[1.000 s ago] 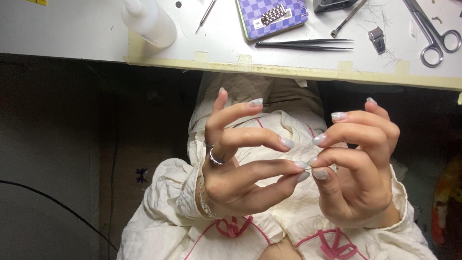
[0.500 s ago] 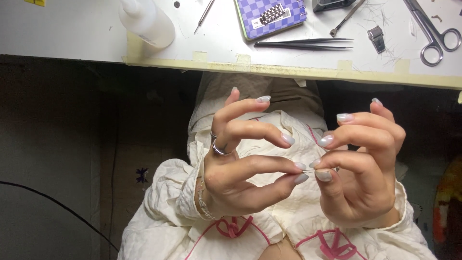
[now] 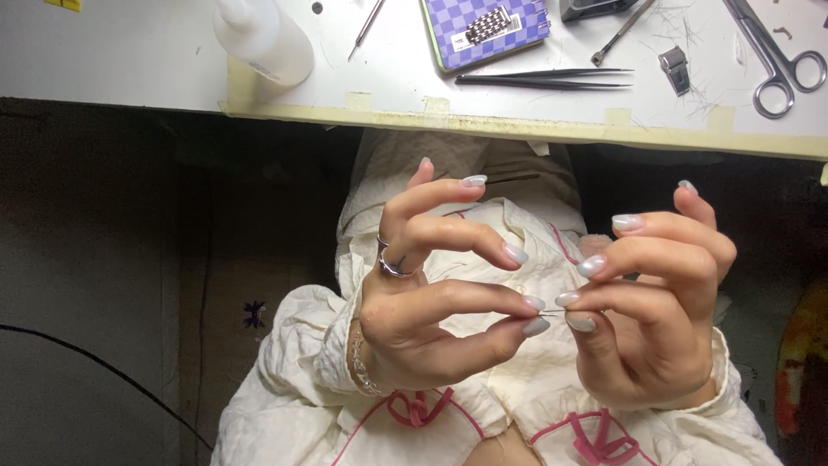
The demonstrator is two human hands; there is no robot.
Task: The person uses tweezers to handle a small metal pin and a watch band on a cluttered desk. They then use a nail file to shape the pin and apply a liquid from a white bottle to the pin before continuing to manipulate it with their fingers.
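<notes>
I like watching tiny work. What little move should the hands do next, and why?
Probably keep the pinch and ease the fingertips slightly apart. The left hand and right hand meet fingertip to fingertip over the lap, pinching a hair-thin strand that barely shows, so more of it would show.

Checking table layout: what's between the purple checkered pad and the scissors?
In the head view, between the purple checkered pad and the scissors lie black tweezers, a thin metal tool and a small metal clip.
</notes>
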